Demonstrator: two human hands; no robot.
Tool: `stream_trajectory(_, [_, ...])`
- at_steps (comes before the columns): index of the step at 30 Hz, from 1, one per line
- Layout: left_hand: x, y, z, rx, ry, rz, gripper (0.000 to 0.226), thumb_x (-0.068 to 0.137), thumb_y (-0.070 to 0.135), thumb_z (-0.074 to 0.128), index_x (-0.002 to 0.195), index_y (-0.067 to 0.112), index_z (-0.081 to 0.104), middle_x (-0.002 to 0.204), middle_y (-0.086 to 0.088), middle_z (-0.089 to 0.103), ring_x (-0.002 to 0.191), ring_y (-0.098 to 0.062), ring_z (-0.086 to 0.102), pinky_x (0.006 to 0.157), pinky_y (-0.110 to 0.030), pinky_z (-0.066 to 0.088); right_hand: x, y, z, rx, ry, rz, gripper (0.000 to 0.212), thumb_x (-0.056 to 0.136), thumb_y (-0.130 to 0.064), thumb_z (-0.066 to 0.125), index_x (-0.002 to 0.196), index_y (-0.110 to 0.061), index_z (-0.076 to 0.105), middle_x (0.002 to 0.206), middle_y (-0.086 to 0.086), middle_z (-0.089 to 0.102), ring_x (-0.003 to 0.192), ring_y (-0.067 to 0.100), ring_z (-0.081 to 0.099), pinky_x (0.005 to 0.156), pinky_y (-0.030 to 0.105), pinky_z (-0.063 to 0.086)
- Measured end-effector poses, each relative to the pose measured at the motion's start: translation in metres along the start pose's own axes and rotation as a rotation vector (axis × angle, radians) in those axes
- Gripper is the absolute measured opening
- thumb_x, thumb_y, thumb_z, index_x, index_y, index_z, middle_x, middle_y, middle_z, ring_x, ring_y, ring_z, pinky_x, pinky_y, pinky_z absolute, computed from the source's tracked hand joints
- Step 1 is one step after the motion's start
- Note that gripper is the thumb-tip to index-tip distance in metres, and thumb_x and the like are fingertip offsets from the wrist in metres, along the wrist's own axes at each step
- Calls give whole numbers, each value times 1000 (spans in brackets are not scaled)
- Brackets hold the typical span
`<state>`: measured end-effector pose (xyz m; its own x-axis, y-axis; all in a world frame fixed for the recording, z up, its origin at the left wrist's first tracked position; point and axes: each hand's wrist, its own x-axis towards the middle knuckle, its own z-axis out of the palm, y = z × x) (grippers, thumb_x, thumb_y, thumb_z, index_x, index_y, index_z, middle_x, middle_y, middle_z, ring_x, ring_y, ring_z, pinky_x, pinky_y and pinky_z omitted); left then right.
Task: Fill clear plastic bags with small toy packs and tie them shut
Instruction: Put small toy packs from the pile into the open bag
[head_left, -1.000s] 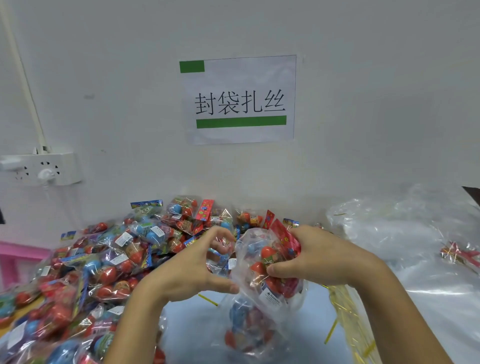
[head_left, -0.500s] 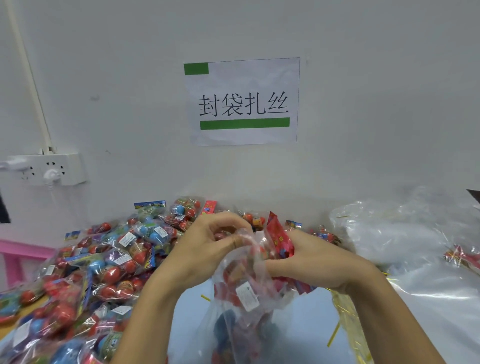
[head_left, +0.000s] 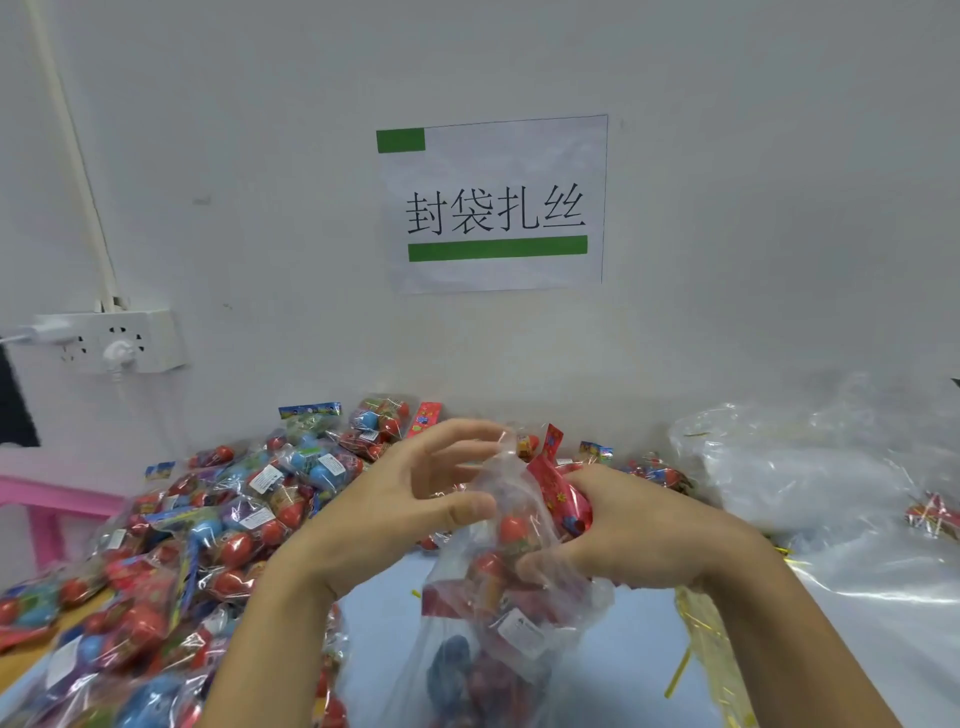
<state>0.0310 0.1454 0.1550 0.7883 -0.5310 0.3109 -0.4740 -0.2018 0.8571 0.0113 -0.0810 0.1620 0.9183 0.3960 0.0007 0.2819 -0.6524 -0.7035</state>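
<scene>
Pale blue tabletop (head_left: 634, 654) runs up to a white wall, and both hands work over it at a clear plastic bag (head_left: 498, 639) held upright in the middle. Right hand (head_left: 639, 530) has its grip clenched on a red toy pack (head_left: 558, 493) at the bag's mouth, fingers curled round pack and film together, the pack partly inside the opening. Left hand (head_left: 395, 509) holds the bag's rim on the other side, thumb pressing the film near the top while the fingers arch loosely above it. Inside the bag sit more packs with red and dark blue pieces, one showing a white label.

To the left a heap of toy packs (head_left: 208, 525) covers the tabletop, red and blue shapes in crinkled wrap, reaching back to the wall. Gold twist ties (head_left: 711, 649) lie just right of the bag in a loose bundle. Further right a pile of empty clear bags (head_left: 810, 467) rests against the wall. On the wall hangs a paper sign (head_left: 493, 202) with green bars and black characters; a white power socket (head_left: 111, 340) with plugs sits at left, above a pink frame (head_left: 47, 506).
</scene>
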Motion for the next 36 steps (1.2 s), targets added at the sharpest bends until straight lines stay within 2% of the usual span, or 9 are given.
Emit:
stream_trajectory(4, [-8,-12,-11,51,70,-159,60,79,80,52,130,48,56,127,24,64,117,-2,62,103,-32,50,-1,-3,1,65,-1,-64,24,79,-39,81,91,-22,68,86,7,72,71,12,65,66,29,52])
stream_trajectory(7, [-8,-16,-11,48,52,-227,44,91,61,45,125,39,63,120,17,70,112,-6,66,105,-40,48,-1,-6,3,74,13,-93,21,78,-42,82,88,-31,66,75,-4,70,64,8,63,63,22,51])
stream_trajectory(13, [8,-16,8,94,86,-79,27,104,24,51,97,13,74,96,-20,70,89,-37,65,91,-53,50,3,-9,8,52,5,-144,28,77,-42,80,92,-22,68,85,11,69,69,13,58,67,33,49])
stream_trajectory(18, [19,-20,19,25,248,7,28,101,24,53,89,15,76,67,9,59,63,-7,50,66,-19,42,2,-5,5,35,16,-158,24,78,-38,80,84,-20,64,64,-8,54,59,10,47,57,26,40])
stream_trajectory(21, [25,-18,26,-14,246,54,26,101,26,54,100,15,78,88,3,76,84,-17,70,81,-30,56,3,-7,6,-1,-33,-183,24,77,-43,80,85,-25,67,70,-8,64,63,15,56,59,28,49])
stream_trajectory(23, [30,-15,34,-42,263,79,24,100,27,57,97,18,79,84,1,76,78,-13,70,70,-28,57,6,-6,10,-38,-35,-162,20,76,-44,79,87,-33,67,80,-6,69,69,14,62,66,33,55])
stream_trajectory(25, [33,-13,40,-60,289,69,22,100,24,59,93,19,79,75,6,73,68,-8,67,61,-21,50,9,-3,14,-84,-26,-147,16,79,-34,77,78,-41,63,68,-14,64,57,2,52,55,23,49])
stream_trajectory(31, [37,-14,45,2,447,15,12,97,27,62,102,29,72,95,12,74,87,7,66,75,-12,50,15,4,16,-97,-15,-41,13,84,-29,73,88,-21,63,70,-5,59,52,7,47,43,18,40])
stream_trajectory(36, [30,-3,28,270,521,-112,35,89,57,58,84,23,63,67,12,56,52,3,49,50,-9,39,16,7,16,59,16,-54,13,86,-36,75,82,-26,67,57,-10,61,45,2,51,41,18,42])
